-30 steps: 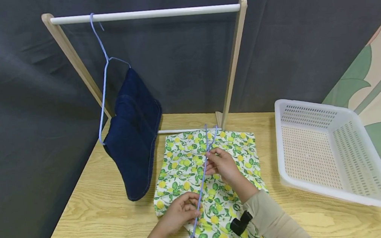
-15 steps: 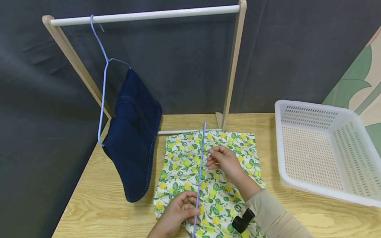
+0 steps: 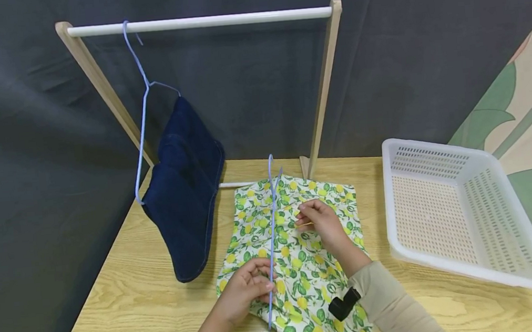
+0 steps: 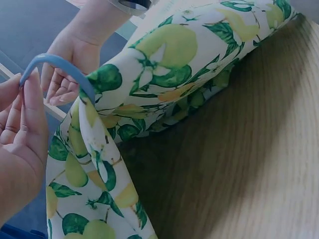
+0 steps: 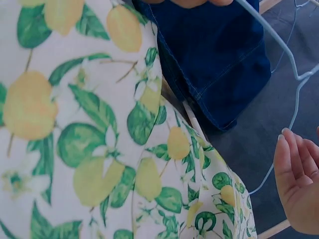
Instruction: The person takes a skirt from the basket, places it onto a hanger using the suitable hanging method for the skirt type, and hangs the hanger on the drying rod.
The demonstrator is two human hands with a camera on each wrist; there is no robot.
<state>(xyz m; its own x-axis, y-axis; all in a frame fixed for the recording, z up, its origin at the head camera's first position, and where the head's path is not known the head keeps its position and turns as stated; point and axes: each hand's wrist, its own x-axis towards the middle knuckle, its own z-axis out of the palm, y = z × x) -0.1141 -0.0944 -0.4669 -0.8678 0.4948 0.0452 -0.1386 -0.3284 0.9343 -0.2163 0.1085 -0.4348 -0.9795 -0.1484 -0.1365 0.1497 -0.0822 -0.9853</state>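
Note:
A thin blue hanger (image 3: 271, 229) stands nearly edge-on above a white cloth (image 3: 305, 284) printed with lemons and green leaves. With thumb and fingers, my left hand (image 3: 244, 292) pinches the hanger's side near its lower end. In the left wrist view the hanger's curved end (image 4: 60, 63) runs from the fingertips of that hand (image 4: 20, 144) into the cloth (image 4: 164, 55), which hides the rest. My right hand (image 3: 325, 226) is over the cloth, right of the hanger and apart from it. The right wrist view shows its fingers (image 5: 294, 154) loosely bent, holding nothing.
A rack with wooden legs and a white top rod (image 3: 234, 19) stands behind. From its left end hangs dark blue denim (image 3: 185, 194) on another blue hanger (image 3: 143, 103). A white perforated basket (image 3: 432, 215) sits at the right of the wooden table (image 3: 140, 303).
My right hand has let go of the hanger and moved right. In my left hand, the hanger has turned, its hook shifting left and up. The cloth's far edge has risen in the middle.

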